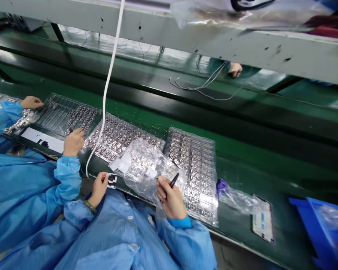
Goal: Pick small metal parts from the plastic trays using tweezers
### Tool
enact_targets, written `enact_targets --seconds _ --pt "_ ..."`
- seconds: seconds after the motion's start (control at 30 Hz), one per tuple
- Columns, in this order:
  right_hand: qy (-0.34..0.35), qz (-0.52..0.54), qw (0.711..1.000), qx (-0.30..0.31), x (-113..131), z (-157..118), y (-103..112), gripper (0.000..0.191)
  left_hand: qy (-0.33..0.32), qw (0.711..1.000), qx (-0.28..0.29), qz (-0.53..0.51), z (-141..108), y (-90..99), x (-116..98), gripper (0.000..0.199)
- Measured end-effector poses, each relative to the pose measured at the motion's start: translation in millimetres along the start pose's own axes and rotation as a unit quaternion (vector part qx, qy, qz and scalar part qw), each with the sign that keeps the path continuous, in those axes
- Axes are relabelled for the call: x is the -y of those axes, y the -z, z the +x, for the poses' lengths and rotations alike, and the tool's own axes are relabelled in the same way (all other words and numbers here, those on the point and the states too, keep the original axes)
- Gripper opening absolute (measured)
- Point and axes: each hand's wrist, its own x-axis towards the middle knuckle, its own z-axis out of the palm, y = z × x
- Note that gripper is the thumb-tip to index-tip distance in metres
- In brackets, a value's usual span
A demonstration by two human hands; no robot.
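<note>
Left hand [99, 188]: clamped, right now, on a small black-and-white tag [112, 181], held just beside the bag.
Right hand [171, 198]: closed around a black pen [174, 180], resting against the bag.
Bag: a clear plastic bag [142, 168] of metal parts is seen lying on the green bench [236, 168], between both hands.
Trays: clear blister trays of metal parts [193, 174] are laid in a row along the bench.
In the way: a white cable [107, 84] is seen hanging down across the nearer tray.
Alongside: a co-worker's blue-sleeved hands [73, 142] are kept on the trays to the left.
Across the bench: another person's hand [235, 69] is glimpsed beneath a grey beam [214, 45], near loose wires [202, 88].
Far right: a blue bin [318, 228] and a printed card [263, 219] are placed.
</note>
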Motion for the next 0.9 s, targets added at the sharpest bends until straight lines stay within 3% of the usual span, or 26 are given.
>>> enact_targets --seconds 0.13,0.23,0.43,0.77,0.9 --pt "0.021 -0.065 0.997 -0.021 -3.3 -3.3 -10.1 0.043 0.093 0.995 -0.001 0.016 -78.7 -60.5 25.3 0.027" --pt "0.023 -0.100 0.995 -0.020 -4.6 -3.5 -16.3 0.045 0.117 0.993 -0.004 0.022 -100.3 -84.5 41.0 0.027" --pt "0.021 -0.113 0.993 -0.032 -2.2 1.0 -20.6 0.050 0.032 0.994 -0.074 0.075 -82.5 -73.9 33.9 0.032" --pt "0.030 -0.133 0.990 -0.033 2.6 6.5 -23.0 0.047 -0.063 0.988 -0.141 0.020 -34.8 -84.1 13.8 0.029" --pt "0.036 -0.169 0.984 -0.043 5.8 11.3 -21.4 0.050 -0.084 0.986 -0.136 -0.046 -32.1 -77.0 -6.5 0.019"
